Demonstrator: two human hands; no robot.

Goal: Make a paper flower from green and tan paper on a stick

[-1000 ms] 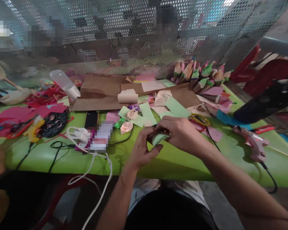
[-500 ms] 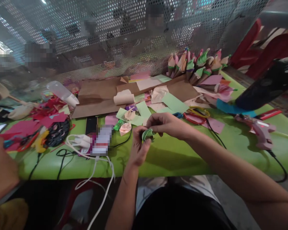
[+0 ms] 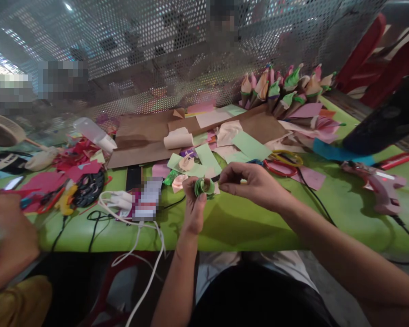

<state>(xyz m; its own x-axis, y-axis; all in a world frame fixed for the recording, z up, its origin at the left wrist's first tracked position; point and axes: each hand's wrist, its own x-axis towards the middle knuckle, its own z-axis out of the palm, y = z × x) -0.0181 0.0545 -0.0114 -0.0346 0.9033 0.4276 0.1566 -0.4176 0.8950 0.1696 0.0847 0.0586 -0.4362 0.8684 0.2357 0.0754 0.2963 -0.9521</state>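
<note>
My left hand (image 3: 193, 212) is closed around a coiled green paper rosette (image 3: 200, 187), its loops facing up between thumb and fingers. To its right, my right hand (image 3: 250, 185) is apart from the rosette, with thumb and fingertips pinched together. Whether something small is in that pinch cannot be made out. Just behind the hands lie light green paper pieces (image 3: 250, 146) and a cream-pink paper rosette (image 3: 179, 182). Scissors with red and yellow handles (image 3: 282, 169) rest beyond my right hand.
A phone (image 3: 147, 199) with white cables lies left. At right are a pink glue gun (image 3: 383, 190) and dark bottle (image 3: 383, 120). Brown paper (image 3: 136, 136) and paper flowers in cones (image 3: 289, 93) line the back. Another person's hand (image 3: 12, 227) is at far left.
My right hand has moved off the green rosette to the right. The rosette now shows its coils more openly in my left hand. The other person's hand has shifted at far left.
</note>
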